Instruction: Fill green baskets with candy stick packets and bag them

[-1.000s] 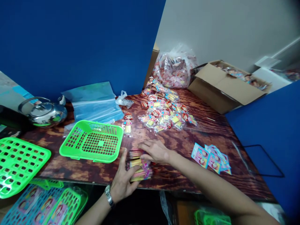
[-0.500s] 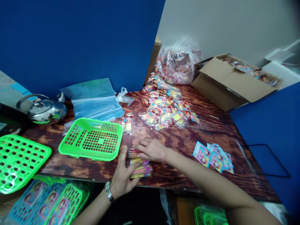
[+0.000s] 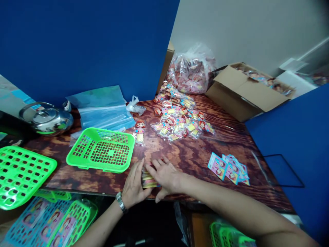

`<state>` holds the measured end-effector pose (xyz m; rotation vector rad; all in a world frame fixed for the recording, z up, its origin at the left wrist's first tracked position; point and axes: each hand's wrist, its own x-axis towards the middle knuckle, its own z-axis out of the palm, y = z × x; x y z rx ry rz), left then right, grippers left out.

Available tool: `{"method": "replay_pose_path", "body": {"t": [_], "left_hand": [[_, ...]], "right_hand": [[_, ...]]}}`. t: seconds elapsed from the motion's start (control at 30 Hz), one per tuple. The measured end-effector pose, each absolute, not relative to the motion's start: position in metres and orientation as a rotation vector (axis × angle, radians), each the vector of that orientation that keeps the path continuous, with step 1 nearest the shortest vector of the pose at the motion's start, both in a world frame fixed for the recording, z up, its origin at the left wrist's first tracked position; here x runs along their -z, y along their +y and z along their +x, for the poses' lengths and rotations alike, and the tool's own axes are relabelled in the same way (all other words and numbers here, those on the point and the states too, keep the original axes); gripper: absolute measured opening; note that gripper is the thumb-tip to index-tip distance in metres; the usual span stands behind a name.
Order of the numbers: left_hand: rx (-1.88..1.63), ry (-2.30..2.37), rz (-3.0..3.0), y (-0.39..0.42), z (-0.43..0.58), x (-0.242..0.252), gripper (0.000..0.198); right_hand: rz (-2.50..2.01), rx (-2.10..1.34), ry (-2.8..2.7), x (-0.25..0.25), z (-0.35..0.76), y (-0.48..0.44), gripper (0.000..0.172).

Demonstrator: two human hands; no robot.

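A stack of clear packets (image 3: pixel 147 179) with yellow and pink contents lies near the table's front edge, between my two hands. My left hand (image 3: pixel 133 185) rests along the stack's left side, fingers stretched out and thumb pointing across its near end. Over the right part of the stack lies my right hand (image 3: pixel 167 176), its fingers spread, covering much of the packets. Just beyond my left hand stands a bright green plastic basket (image 3: pixel 74 158), with nothing in it. A single packet (image 3: pixel 139 132) with a cartoon-figure card lies to the right of the basket.
Several similar packets form a pile (image 3: pixel 177 120) at the back, before a full plastic bag (image 3: pixel 190 73). Printed cards (image 3: pixel 218 166) lie at right, below a cardboard box (image 3: pixel 246 87). At left are a kettle (image 3: pixel 48 120), blue plastic sheets (image 3: pixel 105 113) and another green basket (image 3: pixel 23 171).
My right hand has opened from curled fingers over the packets to spread fingers at their right side. The packets now sit closer between both hands. The view has shifted slightly.
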<state>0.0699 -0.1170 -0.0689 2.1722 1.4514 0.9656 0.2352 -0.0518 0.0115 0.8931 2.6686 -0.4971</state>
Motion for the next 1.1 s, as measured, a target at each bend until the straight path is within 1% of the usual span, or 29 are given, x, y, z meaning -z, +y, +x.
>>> {"method": "replay_pose_path", "body": {"t": [0.03, 0.17, 0.27, 0.33, 0.37, 0.4, 0.43, 0.47, 0.53, 0.6, 0.67, 0.73, 0.8, 0.9, 0.93, 1.0, 1.03, 1.1], "left_hand": [[-0.976, 1.465, 2.169, -0.117, 0.071, 0.07, 0.084], [-0.989, 1.47, 2.139, -0.113, 0.075, 0.067, 0.086], [-0.862, 1.41, 2.14, -0.118, 0.069, 0.053, 0.093], [-0.782, 1.391, 2.165, -0.127, 0.058, 0.037, 0.091], [-0.781, 1.385, 2.195, -0.134, 0.051, 0.027, 0.085], [-0.81, 1.37, 2.249, -0.14, 0.042, 0.018, 0.075], [-0.885, 1.344, 2.329, -0.145, 0.031, 0.01, 0.064], [-1.002, 1.347, 2.395, -0.149, 0.019, 0.003, 0.057], [-1.155, 1.537, 2.427, -0.15, -0.006, -0.006, 0.052], [-1.158, 1.761, 2.447, -0.142, -0.028, -0.008, 0.049], [-1.105, 1.858, 2.49, -0.132, -0.041, -0.006, 0.048], [-1.101, 1.853, 2.52, -0.127, -0.044, -0.004, 0.049], [-1.18, 1.765, 2.519, -0.129, -0.037, -0.004, 0.052], [-1.276, 1.516, 2.479, -0.144, -0.009, -0.003, 0.055], [-1.25, 1.439, 2.469, -0.149, 0.003, -0.001, 0.055], [-1.091, 1.343, 2.487, -0.153, 0.031, 0.003, 0.057], [-0.981, 1.339, 2.516, -0.152, 0.045, 0.007, 0.061], [-0.799, 1.42, 2.573, -0.143, 0.069, 0.015, 0.07]], "right_hand": [[0.923, 0.458, 2.657, -0.009, 0.234, -0.054, 0.116], [0.961, 0.325, 2.623, -0.005, 0.229, -0.053, 0.093], [0.919, 0.317, 2.614, -0.007, 0.229, -0.047, 0.087], [0.898, 0.354, 2.611, -0.009, 0.231, -0.041, 0.084], [0.9, 0.391, 2.605, -0.011, 0.234, -0.038, 0.083], [0.913, 0.439, 2.596, -0.014, 0.237, -0.035, 0.083], [0.936, 0.496, 2.584, -0.017, 0.24, -0.031, 0.084], [0.967, 0.558, 2.572, -0.022, 0.244, -0.027, 0.085], [1.036, 0.662, 2.561, -0.036, 0.25, -0.02, 0.086], [1.088, 0.694, 2.578, -0.051, 0.252, -0.014, 0.084], [1.113, 0.651, 2.604, -0.065, 0.25, -0.009, 0.081], [1.102, 0.576, 2.62, -0.073, 0.246, -0.006, 0.082], [1.058, 0.507, 2.626, -0.072, 0.243, -0.006, 0.085], [0.974, 0.395, 2.626, -0.057, 0.243, -0.013, 0.09], [0.951, 0.355, 2.623, -0.049, 0.243, -0.016, 0.091], [0.909, 0.296, 2.618, -0.032, 0.243, -0.026, 0.093], [0.891, 0.287, 2.617, -0.024, 0.242, -0.031, 0.092], [0.865, 0.301, 2.625, -0.012, 0.241, -0.041, 0.084]]}}
